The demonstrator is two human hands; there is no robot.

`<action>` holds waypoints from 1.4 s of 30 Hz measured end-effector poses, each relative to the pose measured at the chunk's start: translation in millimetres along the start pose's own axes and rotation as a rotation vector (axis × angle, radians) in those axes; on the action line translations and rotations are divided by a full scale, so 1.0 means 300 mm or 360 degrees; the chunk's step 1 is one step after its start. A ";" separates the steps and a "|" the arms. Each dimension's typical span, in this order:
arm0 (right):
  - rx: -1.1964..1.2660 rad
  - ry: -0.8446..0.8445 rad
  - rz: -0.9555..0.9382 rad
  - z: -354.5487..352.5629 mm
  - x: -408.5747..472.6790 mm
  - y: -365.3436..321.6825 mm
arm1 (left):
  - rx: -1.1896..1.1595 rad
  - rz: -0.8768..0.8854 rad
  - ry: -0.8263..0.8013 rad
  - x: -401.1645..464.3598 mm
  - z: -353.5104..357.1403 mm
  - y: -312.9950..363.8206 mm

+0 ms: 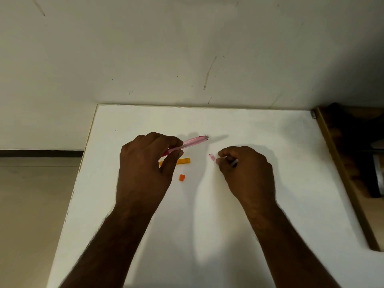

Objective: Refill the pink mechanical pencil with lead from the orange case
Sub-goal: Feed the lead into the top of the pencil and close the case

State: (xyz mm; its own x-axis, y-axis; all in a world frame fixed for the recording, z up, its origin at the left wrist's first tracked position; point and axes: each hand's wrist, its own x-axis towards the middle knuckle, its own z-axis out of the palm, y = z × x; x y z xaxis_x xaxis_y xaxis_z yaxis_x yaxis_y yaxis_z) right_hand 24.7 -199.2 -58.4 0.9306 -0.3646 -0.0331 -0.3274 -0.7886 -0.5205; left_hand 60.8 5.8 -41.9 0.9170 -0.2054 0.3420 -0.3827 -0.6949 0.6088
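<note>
Between the hands only the orange cap (182, 177) and pink cap (211, 157) – table (249, 125) beyond open.

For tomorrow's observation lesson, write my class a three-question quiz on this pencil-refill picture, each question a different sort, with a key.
1. True or false: the left hand grips the pink pencil.
2. The small orange cap lies: A) on the orange case B) apart from it on the white table C) in the right hand.
3. Fill in: the tiny pink cap lies beside the ___ hand's fingertips.

Key: 1 true; 2 B; 3 right.
</note>
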 end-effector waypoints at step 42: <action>0.1694 -0.0237 0.0240 -0.038 0.023 -0.042 | -0.0111 0.0042 -0.0075 0.000 0.013 0.016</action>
State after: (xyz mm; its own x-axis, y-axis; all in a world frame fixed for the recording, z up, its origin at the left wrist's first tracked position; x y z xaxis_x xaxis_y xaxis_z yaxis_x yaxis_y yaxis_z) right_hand 33.4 -197.3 -42.4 0.9266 -0.3016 -0.2247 -0.1970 0.1197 -0.9731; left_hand 59.4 -0.2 -41.9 0.9101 -0.2564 0.3256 -0.4123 -0.6396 0.6488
